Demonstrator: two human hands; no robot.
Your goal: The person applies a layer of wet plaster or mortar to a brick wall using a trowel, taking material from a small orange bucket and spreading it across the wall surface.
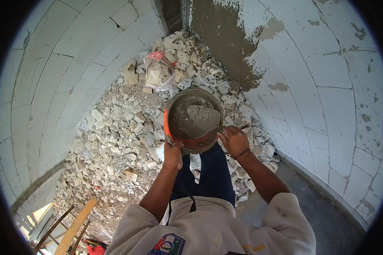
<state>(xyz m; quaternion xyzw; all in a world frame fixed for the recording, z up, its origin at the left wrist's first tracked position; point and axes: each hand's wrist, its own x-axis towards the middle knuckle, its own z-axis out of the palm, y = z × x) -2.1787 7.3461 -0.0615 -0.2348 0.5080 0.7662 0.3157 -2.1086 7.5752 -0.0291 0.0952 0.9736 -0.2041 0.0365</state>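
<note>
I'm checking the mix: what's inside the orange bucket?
Inside the bucket is grey, mortar-like mix, partly hidden by a smeared trowel. The bottom is covered and cannot be seen.

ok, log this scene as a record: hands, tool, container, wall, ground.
left hand: gripping bucket, near-left side
right hand: gripping trowel by its handle
tool: trowel blade, smeared with grey mix, within bucket's outline
container: orange showing on bucket's side, grey mix inside
wall: right wall pale, partly coated grey-brown
ground: broken rubble
</note>
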